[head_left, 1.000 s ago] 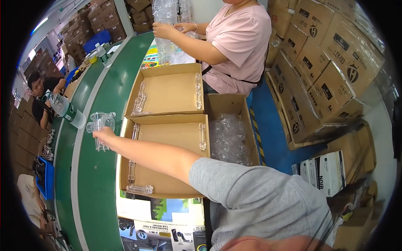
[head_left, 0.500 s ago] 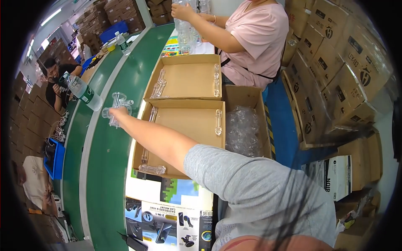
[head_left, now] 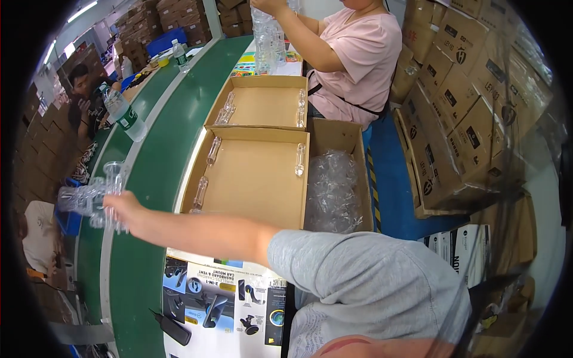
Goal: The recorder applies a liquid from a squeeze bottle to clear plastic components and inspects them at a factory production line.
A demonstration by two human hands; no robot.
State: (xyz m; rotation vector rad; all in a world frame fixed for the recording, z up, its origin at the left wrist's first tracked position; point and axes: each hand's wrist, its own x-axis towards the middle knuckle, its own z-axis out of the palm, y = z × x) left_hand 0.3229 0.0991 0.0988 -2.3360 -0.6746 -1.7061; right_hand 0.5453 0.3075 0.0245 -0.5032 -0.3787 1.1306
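Note:
My right hand (head_left: 123, 210) reaches left over the green conveyor, fingers closed around a clear tube-shaped piece (head_left: 114, 174) with flared ends. More clear flared pieces (head_left: 82, 200) are just left of it; whether they are in the same grip, I cannot tell. My left hand is out of view. Under and beyond my forearm is an open shallow cardboard tray (head_left: 253, 173), with small clear knobbed pieces (head_left: 213, 151) along its left side and another clear piece (head_left: 299, 160) at its right. A second cardboard tray (head_left: 262, 106) adjoins it farther off, with similar pieces along both sides.
A deep carton (head_left: 337, 127) of clear plastic wrapping (head_left: 331, 191) stands right of the trays. Left are a water bottle (head_left: 128, 119) and blue bin (head_left: 70, 218). A printed carton (head_left: 230, 322) bears a black object (head_left: 173, 329). A co-worker in pink (head_left: 358, 65) handles clear pieces; stacked cartons (head_left: 459, 107) stand right.
My right hand has moved left and nearer with the clear piece, and more clear pieces now show beside it. The view has shifted slightly. The pink-clad co-worker's hands are higher.

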